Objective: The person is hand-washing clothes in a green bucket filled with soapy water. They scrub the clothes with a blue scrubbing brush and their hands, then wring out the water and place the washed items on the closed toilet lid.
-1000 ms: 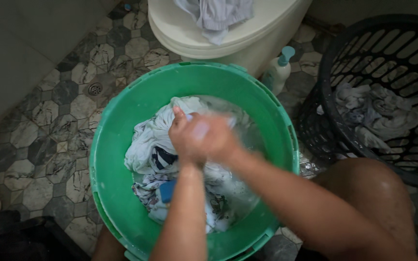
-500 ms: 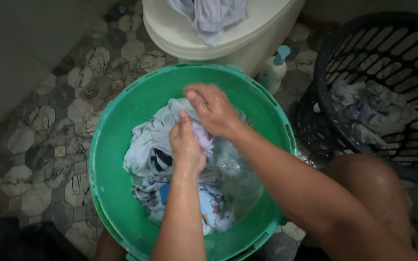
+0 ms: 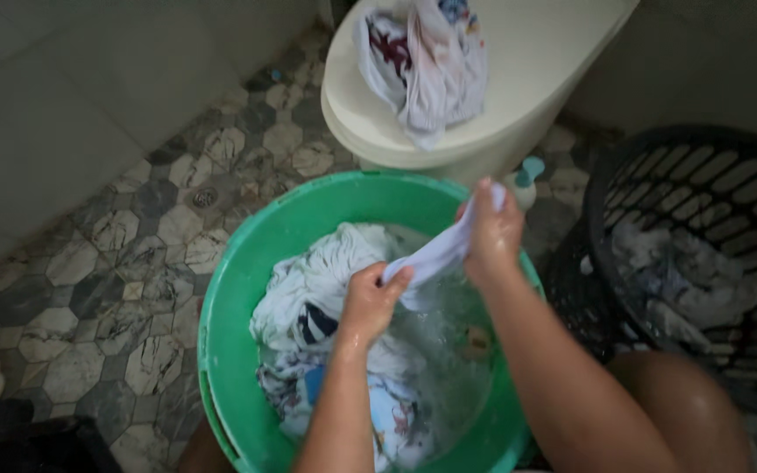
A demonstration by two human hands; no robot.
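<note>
Stretching white cloth [image 3: 435, 256] (both fists)

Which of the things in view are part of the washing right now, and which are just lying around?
In use:
left hand and right hand, both gripping a pale cloth stretched between them
green tub with water
soaking clothes in the tub

Lying about:
clothes on the toilet lid
black basket with laundry
pump bottle
floor drain

Basin [image 3: 229, 298] bottom edge cut off
</note>
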